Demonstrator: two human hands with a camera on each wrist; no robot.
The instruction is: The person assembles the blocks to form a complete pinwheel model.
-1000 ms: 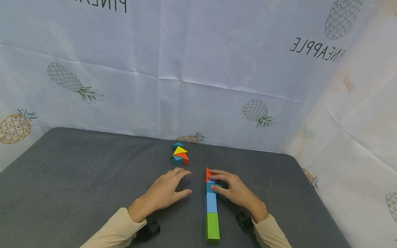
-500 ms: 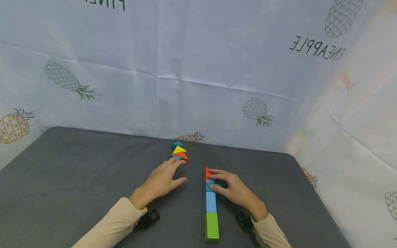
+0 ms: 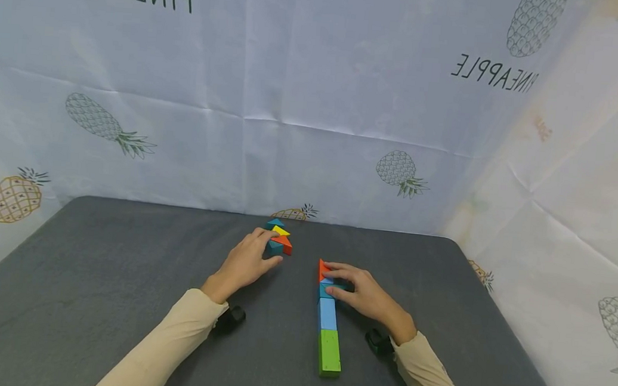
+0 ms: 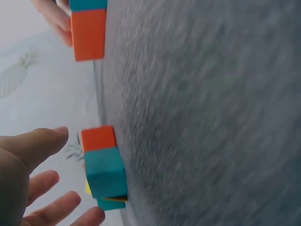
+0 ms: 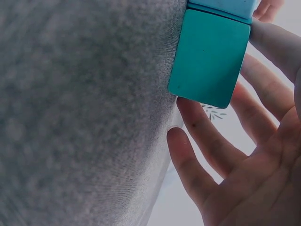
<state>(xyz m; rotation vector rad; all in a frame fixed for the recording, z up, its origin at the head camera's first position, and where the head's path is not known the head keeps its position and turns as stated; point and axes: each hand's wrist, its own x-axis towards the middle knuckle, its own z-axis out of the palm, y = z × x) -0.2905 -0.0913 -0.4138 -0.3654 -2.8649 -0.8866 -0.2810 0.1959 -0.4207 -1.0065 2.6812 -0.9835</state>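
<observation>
Near the desk's far edge [image 3: 392, 237], I judge a pickup: left hand [image 3: 245, 262] spread, teal block [image 3: 275, 250] needs pinching; right hand [image 3: 367, 295] grips the row [image 3: 328, 315].

Grey table [image 3: 65, 295] – pineapple-printed cloth [image 3: 318, 56] behind – creased.

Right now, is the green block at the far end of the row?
No, the green block lies at the near end, with the light-blue block beyond it.

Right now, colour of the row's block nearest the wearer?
That block is green; head view shows best.
</observation>
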